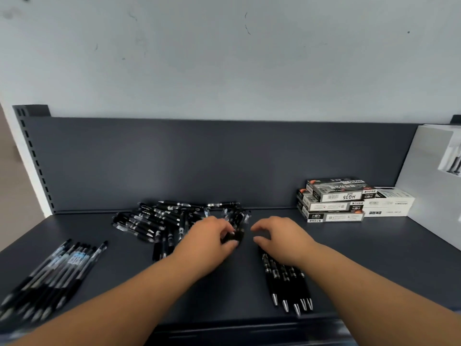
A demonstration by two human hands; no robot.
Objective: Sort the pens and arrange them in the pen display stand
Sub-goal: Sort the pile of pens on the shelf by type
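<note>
Head view: the left hand [212, 236] reaches to the near right edge of the loose pile of pens [154, 221] in the middle of the dark shelf [374, 258]. Its fingers and thumb are curled round a dark pen [235, 236], perhaps more than one; blur hides the count. The right hand [279, 236] hovers just beside it, fingers bent but spread apart with nothing visible between them, likely poised to take the pen across.

The layout reads as sorting by type. A left row of pens [50, 278] with pale labelled barrels lies fanned at the near left. A right row of pens [289, 283] with black bodies and silver tips lies side by side at the near right, partly under the right wrist. Keeping each kind apart and parallel probably makes them easy to gather in bunches later.

Stacked pen boxes [334, 201] sit at the far right against the back panel [199, 158], with a white box [389, 201] touching them. A white panel [429, 186] at the right edge bears a pen picture; it may be the display stand, but I cannot tell. No pen is in it yet, so the task looks early.
</note>
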